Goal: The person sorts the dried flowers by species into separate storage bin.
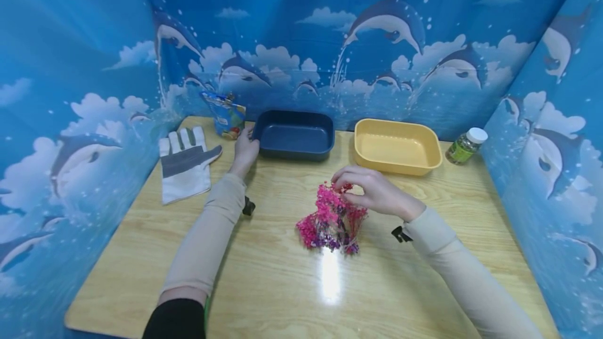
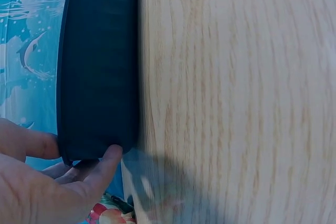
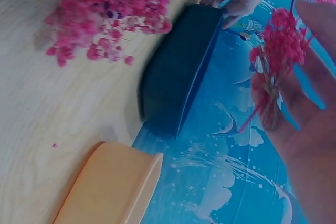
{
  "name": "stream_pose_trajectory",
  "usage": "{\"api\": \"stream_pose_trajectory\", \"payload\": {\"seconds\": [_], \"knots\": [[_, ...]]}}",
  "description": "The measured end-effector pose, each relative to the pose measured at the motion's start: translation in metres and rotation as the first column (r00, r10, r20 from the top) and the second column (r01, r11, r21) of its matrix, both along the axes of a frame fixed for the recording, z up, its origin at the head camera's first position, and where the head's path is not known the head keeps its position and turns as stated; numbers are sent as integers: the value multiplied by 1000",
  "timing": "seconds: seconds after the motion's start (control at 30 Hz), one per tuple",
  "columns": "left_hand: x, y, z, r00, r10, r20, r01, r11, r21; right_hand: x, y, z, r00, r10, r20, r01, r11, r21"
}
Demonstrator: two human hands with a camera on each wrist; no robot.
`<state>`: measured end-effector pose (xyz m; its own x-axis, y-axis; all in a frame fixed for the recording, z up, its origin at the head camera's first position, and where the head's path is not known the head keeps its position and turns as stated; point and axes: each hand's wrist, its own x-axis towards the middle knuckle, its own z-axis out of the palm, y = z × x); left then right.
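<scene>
My left hand [image 1: 245, 149] grips the left end of a dark blue plastic bin [image 1: 296, 154] at the back of the table. In the left wrist view its fingers lie around the bin's end wall [image 2: 100, 77], one fingertip low on the corner. My right hand [image 1: 374, 188], over the middle of the table, pinches a small bunch of red-pink dried flowers [image 3: 283, 43] whose stems are tied with twine. Right below it lies a larger heap of pink and purple dried flowers [image 1: 330, 216], partly overlapped by the hand in the head view.
A yellow bin [image 1: 398, 167] stands right of the blue one, with a white-capped jar [image 1: 464, 148] beyond it. At the left are a grey-and-white work glove [image 1: 185, 169] and a blue pouch [image 1: 227, 116] clipped at the top. A dolphin-print curtain [image 1: 292, 25] closes the back and sides.
</scene>
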<state>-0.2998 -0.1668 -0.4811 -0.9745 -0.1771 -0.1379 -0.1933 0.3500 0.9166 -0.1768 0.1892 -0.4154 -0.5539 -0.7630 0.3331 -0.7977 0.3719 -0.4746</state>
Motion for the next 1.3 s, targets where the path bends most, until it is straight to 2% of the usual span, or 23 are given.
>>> {"api": "stream_pose_trajectory", "payload": {"seconds": [0.17,0.33,0.53,0.67,0.8,0.93,1.3], "knots": [[2,-1,2,1000,6,19,-6,1000,22,-13,-7,3,999,-42,-24,40,995,-90],[2,-1,1,1000,15,4,-15,1000,4,-28,-17,5,991,-118,71,126,983,-136],[2,-1,0,1000,17,-19,-17,1000,-12,-50,-33,8,945,-268,186,296,944,-144],[2,-2,-1,1000,28,-7,-28,1000,-9,-65,-42,7,910,-324,258,369,917,-153],[2,-3,0,999,31,-11,-31,1000,-3,-78,-51,7,880,-350,323,417,894,-167],[3,-4,1,1000,25,-12,-25,1000,0,-90,-60,8,855,-384,350,454,879,-146],[6,-4,3,1000,9,-10,-9,1000,4,-119,-96,3,816,-436,380,500,862,-85]]}}
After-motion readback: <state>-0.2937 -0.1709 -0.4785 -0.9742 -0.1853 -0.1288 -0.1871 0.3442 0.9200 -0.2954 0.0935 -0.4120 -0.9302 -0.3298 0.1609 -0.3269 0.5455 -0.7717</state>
